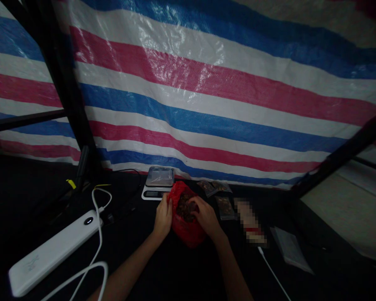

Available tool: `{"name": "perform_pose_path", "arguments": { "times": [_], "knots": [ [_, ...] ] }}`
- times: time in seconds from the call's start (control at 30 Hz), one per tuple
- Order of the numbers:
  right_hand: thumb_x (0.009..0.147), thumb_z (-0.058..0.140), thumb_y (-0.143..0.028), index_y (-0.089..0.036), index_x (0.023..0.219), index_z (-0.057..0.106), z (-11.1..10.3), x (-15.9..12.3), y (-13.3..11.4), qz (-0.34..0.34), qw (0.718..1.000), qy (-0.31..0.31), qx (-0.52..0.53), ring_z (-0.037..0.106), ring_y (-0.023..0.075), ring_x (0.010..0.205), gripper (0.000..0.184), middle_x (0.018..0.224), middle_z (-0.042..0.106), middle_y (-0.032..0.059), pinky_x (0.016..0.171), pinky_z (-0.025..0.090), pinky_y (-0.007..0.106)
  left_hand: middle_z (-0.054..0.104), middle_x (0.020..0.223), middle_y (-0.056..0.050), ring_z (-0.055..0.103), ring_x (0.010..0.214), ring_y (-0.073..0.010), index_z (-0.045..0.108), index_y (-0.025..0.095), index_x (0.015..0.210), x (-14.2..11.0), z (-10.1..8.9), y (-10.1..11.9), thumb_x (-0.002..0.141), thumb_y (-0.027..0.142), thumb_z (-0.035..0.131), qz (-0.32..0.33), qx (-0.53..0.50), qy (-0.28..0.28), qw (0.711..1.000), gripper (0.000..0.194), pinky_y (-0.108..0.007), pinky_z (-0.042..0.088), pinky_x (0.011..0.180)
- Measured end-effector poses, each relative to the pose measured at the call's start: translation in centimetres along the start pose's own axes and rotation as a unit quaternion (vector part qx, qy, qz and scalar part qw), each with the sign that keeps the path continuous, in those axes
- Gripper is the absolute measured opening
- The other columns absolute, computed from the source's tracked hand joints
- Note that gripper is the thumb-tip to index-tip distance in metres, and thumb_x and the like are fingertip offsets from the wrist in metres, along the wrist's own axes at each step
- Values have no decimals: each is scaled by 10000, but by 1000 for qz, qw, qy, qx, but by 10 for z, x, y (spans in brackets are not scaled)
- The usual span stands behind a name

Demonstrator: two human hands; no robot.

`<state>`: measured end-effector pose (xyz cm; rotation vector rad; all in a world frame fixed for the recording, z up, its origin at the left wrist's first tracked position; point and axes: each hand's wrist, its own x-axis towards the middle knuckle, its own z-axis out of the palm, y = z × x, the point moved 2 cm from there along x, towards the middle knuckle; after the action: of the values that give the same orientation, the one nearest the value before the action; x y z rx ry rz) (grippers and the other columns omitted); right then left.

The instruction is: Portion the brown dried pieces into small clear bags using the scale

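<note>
A red plastic bag [188, 236] stands with its mouth open in front of me, full of small dark brown dried pieces [183, 207]. My left hand [163, 215] grips the bag's rim on the left side. Over the right side of the opening, my right hand [204, 214] has its fingers curled together among the dried pieces, with something dark between thumb and fingers. Right behind the bag is a white digital scale [148, 188], its pan covered by what looks like clear plastic. Small clear packets [224, 207] with brown contents lie to the right of the bag.
A white power bank [54, 253] with a looping white cable [100, 234] lies at left. To the right are a blurred-out object [250, 223] with a white cable and a stack of clear flat bags [291, 248]. A striped plastic sheet [207, 113] hangs behind the black table.
</note>
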<state>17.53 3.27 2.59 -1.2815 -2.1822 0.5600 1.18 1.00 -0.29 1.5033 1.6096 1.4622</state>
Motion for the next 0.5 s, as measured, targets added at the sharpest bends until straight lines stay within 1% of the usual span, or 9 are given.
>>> {"name": "perform_pose_path", "arguments": {
  "times": [0.1,0.2,0.27,0.33,0.4,0.5],
  "knots": [
    [617,410,9,-233,916,524,-1,-2,-6,-9,1000,-20,-4,527,160,924,401,963,569,-4,804,380,270,601,780,-50,593,724,-205,426,200,931,-1,-4,-10,862,308,273,-91,51,54,993,199,-298,420,645],
    [607,401,13,-229,925,518,6,-2,-14,-22,999,-43,6,525,163,922,416,958,567,0,797,380,265,604,795,-52,599,728,-208,412,205,942,-3,-4,-18,853,301,286,-149,42,75,985,182,-297,425,643],
    [604,404,11,-224,930,513,12,-3,-21,-30,998,-54,22,528,163,902,416,946,567,3,783,383,262,597,808,-42,592,743,-197,408,206,943,-4,-1,-20,841,321,309,-157,-12,84,984,183,-294,431,664],
    [607,403,9,-223,937,505,16,-3,-28,-38,997,-57,44,527,162,899,416,957,561,6,779,383,260,586,811,-25,582,749,-178,409,204,940,-4,2,-21,824,352,339,-152,-87,98,980,200,-282,438,679],
    [610,403,8,-225,935,502,20,-4,-32,-41,996,-54,64,521,162,912,412,970,555,7,786,379,262,569,805,-8,569,743,-159,418,201,925,-3,4,-20,804,380,374,-141,-151,120,971,221,-267,442,689],
    [615,420,5,-226,924,507,26,-4,-34,-41,993,-52,95,527,159,893,395,950,558,2,777,385,264,537,802,11,547,744,-135,431,202,905,-3,4,-15,783,393,420,-124,-215,151,957,227,-245,438,706]
  ]
}}
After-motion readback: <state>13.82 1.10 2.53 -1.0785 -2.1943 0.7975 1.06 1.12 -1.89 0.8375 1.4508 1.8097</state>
